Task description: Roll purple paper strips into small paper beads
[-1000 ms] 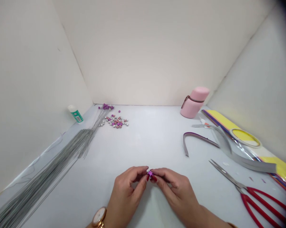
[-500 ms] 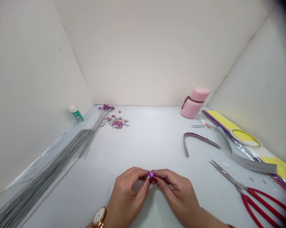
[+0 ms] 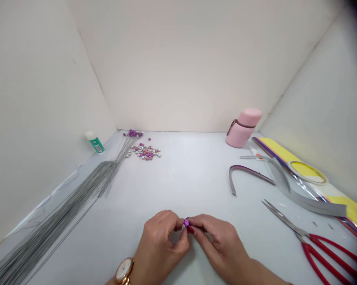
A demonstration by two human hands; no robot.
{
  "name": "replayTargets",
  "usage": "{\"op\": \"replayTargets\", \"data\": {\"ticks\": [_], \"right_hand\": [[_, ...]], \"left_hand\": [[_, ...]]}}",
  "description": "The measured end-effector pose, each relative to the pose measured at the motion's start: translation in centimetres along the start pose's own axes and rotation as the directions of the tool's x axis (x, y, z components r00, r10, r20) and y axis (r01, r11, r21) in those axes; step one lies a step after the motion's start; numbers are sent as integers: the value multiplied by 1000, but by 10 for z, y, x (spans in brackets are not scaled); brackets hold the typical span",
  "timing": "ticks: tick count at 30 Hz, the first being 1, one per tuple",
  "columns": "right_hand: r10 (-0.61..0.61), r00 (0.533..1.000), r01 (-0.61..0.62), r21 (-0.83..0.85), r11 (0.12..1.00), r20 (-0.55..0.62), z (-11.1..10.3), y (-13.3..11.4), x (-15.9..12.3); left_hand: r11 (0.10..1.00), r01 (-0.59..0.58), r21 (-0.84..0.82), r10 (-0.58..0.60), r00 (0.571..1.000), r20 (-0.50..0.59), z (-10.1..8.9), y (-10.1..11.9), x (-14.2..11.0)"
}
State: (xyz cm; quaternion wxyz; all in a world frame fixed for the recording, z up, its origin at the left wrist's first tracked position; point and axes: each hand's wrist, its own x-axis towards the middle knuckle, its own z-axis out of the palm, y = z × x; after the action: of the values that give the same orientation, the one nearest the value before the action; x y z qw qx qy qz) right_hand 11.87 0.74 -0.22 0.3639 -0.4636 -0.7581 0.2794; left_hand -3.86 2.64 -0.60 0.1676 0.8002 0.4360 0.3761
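Purple pc [image 3: 186,223] part-hidden by fingers [image 3: 202,221]; wires [image 3: 61,209], scissors [image 3: 300,232] cut off, btm edge.

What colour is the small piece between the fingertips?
The small piece is bright purple; the head view shows it.

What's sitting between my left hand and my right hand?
A small purple star, in the head view. It is pinched at the fingertips, where the left hand and right hand meet.

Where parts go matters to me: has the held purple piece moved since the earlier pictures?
Yes; the purple piece sits slightly lower in view, judged against the scissors.
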Motion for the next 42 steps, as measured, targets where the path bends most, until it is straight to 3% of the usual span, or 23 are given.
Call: {"op": "replayTargets", "data": {"ticks": [9, 11, 16, 22, 26, 29, 32, 35, 37, 42], "right_hand": [[-83, 996, 78, -170, 982, -21, 7, 6, -4], [-57, 998, 52, -128, 990, -36, 6, 6, -2], [15, 1000, -15, -3, 1000, -26, 4, 7, 0], [41, 999, -42, 41, 998, 16, 5, 12, -2], [166, 986, -170, 203, 964, 35, 4, 8, 0], [326, 941, -334, 376, 864, 86, 3, 4, 5], [440, 879, -455, 593, 665, 180, 3, 1, 9], [459, 826, -525, 741, 419, 326, 3, 0, 11], [444, 803, -552, 775, 306, 397, 3, 0, 12], [426, 785, -568, 797, 206, 449, 3, 0, 11]], "left_hand": [[992, -75, 101, 76, 997, -7, 3, 1, -1], [997, -35, 64, 35, 999, 11, 2, 1, -1], [970, 190, -151, -172, 977, 122, -3, 2, 0], [943, 230, -242, -185, 964, 193, -4, 1, 1], [939, 241, -244, -196, 961, 194, -3, 1, 1], [936, 233, -264, -186, 963, 193, -4, 2, 2], [894, 257, -367, -178, 956, 235, -5, 2, 3], [805, 317, -502, -210, 943, 259, -6, 1, 5], [754, 339, -563, -239, 939, 246, -6, 1, 5], [717, 313, -623, -244, 950, 196, -5, 0, 5]]}}
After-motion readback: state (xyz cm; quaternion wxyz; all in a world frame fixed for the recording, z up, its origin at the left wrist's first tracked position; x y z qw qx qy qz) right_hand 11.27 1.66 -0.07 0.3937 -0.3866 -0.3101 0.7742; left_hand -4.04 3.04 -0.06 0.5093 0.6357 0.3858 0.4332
